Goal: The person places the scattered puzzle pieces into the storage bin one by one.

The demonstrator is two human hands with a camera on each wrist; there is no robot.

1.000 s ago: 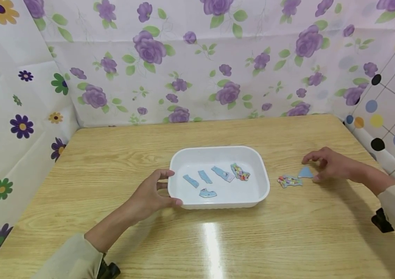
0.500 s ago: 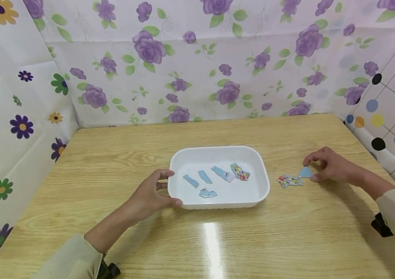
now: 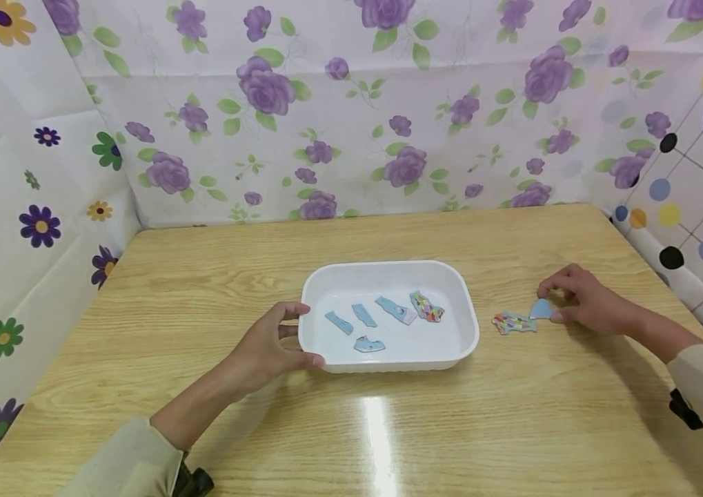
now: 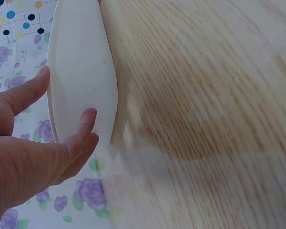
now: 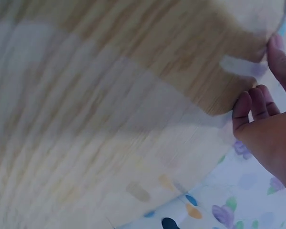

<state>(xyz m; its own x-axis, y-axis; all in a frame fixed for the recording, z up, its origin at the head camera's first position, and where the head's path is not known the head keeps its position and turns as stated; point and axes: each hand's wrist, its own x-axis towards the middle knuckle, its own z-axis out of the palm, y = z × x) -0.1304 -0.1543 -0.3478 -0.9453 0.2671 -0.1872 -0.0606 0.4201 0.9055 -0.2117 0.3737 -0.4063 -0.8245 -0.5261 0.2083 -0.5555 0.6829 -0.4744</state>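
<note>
A white plastic tray (image 3: 388, 353) sits mid-table with several flat, printed puzzle pieces inside, mostly light blue, one multicoloured piece (image 3: 428, 306) among them. My left hand (image 3: 267, 348) grips the tray's left end, thumb and fingers spread along its rim; in the left wrist view, fingers (image 4: 81, 133) touch the outer wall. To the right of the tray, my right hand (image 3: 587, 300) pinches a small light-blue puzzle piece (image 3: 540, 309) at the table surface. That piece meets the right end of another multicoloured puzzle piece (image 3: 514, 322) lying on the wood. The right wrist view barely shows the held piece.
The wooden table (image 3: 214, 276) ends at a flowered cloth (image 3: 326, 138) behind. Patterned cloths also stand at the left and right sides. Bare wood lies in front of the tray.
My right fingers have come together on the light-blue piece, which has turned and shifted slightly left towards the multicoloured one. The left hand and tray have stayed put.
</note>
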